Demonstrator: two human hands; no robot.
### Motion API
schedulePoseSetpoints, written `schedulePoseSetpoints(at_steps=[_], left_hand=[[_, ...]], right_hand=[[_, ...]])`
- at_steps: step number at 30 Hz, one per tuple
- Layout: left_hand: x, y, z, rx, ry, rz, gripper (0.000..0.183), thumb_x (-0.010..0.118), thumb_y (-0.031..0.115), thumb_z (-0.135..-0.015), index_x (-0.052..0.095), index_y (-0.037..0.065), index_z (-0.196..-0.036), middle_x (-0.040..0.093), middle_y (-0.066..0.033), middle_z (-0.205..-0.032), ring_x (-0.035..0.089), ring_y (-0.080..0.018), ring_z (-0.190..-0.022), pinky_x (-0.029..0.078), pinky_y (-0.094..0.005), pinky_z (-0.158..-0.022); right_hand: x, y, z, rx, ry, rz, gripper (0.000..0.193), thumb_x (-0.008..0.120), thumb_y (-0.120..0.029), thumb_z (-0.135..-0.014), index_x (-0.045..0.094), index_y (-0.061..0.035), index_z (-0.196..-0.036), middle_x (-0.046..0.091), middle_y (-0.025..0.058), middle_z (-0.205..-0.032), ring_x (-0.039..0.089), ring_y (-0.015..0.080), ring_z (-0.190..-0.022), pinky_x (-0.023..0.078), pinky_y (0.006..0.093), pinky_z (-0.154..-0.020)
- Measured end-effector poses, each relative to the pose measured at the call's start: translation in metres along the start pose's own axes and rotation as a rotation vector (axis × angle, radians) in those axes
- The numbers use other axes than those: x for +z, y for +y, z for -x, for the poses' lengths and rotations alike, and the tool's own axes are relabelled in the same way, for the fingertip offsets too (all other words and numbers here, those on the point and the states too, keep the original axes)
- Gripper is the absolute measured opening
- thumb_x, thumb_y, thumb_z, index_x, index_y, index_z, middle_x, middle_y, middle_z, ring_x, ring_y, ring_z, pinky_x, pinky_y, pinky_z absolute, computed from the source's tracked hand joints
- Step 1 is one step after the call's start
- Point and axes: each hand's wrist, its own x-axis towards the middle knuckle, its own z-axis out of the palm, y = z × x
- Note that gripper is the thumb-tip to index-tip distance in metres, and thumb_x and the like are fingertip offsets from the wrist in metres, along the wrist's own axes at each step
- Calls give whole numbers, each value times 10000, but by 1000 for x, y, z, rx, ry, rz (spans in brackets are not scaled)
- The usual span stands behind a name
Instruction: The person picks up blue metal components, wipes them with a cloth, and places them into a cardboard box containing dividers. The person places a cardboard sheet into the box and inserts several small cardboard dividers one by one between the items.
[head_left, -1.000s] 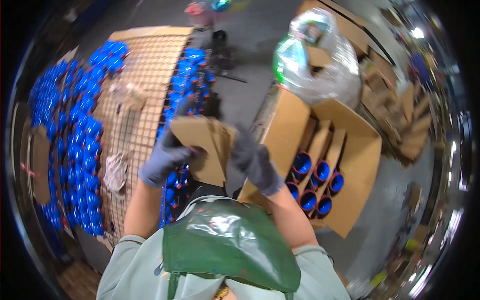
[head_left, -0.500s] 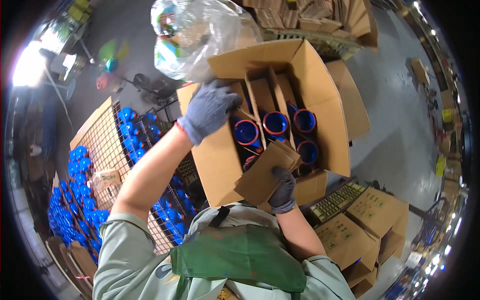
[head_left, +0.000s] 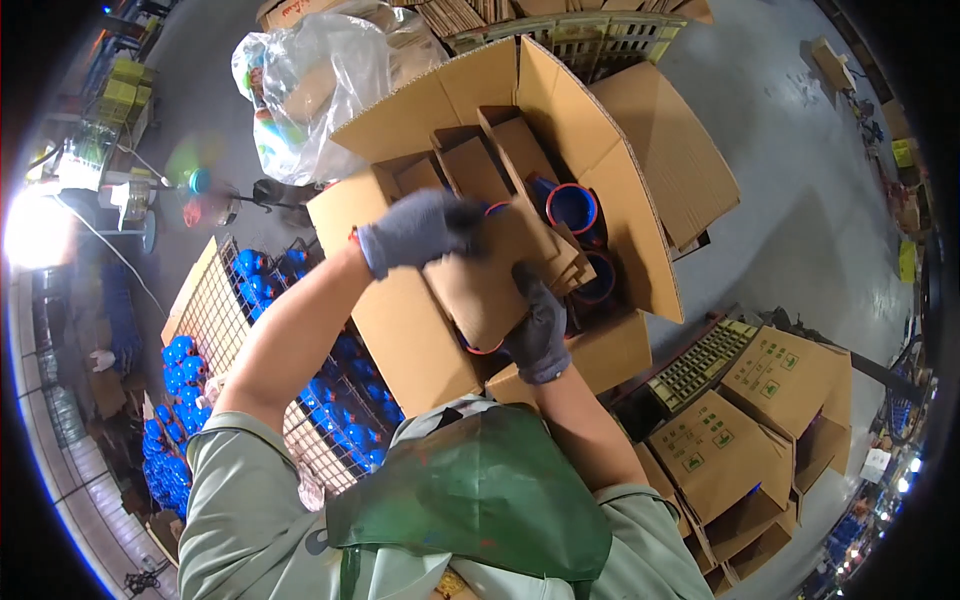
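My right hand (head_left: 540,332), in a dark grey glove, grips a small stack of brown cardboard sheets (head_left: 485,285) at its near right side. The stack is over the open carton (head_left: 395,315) in front of me. My left hand (head_left: 425,232), in a grey glove, reaches the stack's far left edge; its fingers are smeared by motion. Inside the carton stand cardboard dividers (head_left: 470,165) and blue cup-like pieces (head_left: 573,208) with red rims. The sheets hide several of these pieces, with only bits of red rim showing around them.
Left of the carton is a wire rack (head_left: 235,340) with many blue pieces (head_left: 185,370). A clear plastic bag (head_left: 320,90) lies beyond the carton, beside a crate (head_left: 590,40) of cardboard. Printed cartons (head_left: 715,440) and a yellowish crate (head_left: 705,365) stand at the right.
My left hand has moved right, from the carton's left side to the cardboard sheets. The sheets, in my right hand, now cover more of the blue pieces. The whole view has shifted.
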Motion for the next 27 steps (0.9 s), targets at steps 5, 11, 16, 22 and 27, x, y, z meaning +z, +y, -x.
schedulePoseSetpoints(at_steps=[5, 11, 16, 22, 27], left_hand=[[5, -35, -70, 155, 458, -865, 244, 597, 148, -857, 708, 127, -1074, 677, -107, -1162, 561, -314, -1210, 376, -460, -1085], [39, -41, -89, 318, 525, -837, 265, 608, 189, -825, 708, 141, -1065, 643, -71, -1188, 500, -284, -1259, 283, -503, -1151], [13, -81, -99, 171, 300, -901, 367, 617, 186, -856, 677, 142, -1215, 660, -123, -1139, 579, -344, -1164, 379, -483, -1083], [42, -48, -102, 169, 261, -594, 349, 595, 120, -850, 671, 86, -1189, 664, -165, -1128, 590, -364, -1089, 454, -463, -988], [42, 62, -53, -9, -41, -143, 358, 736, 286, -815, 700, 48, -1080, 699, -186, -1044, 655, -389, -954, 520, -455, -858]], right_hand=[[-34, -17, 4, 58, -50, 12, 497, 515, -383, -999, 515, -49, -1367, 613, 142, -1283, 596, 300, -1188, 472, 450, -1037], [-37, -33, 12, 6, 99, -93, 388, 545, -262, -959, 544, -51, -1285, 628, 102, -1201, 614, 284, -1127, 498, 438, -981], [-61, -21, -5, -280, -15, 441, 292, 527, -224, -993, 570, -47, -1222, 628, 76, -1170, 623, 218, -1085, 517, 390, -941], [-43, -48, 8, -307, 182, 426, 302, 641, -166, -959, 647, 23, -1194, 662, 76, -1165, 627, 188, -1076, 519, 338, -914], [-42, -46, 2, -290, 180, 278, 369, 650, -168, -962, 606, -3, -1289, 646, 61, -1227, 614, 179, -1112, 511, 346, -943]])
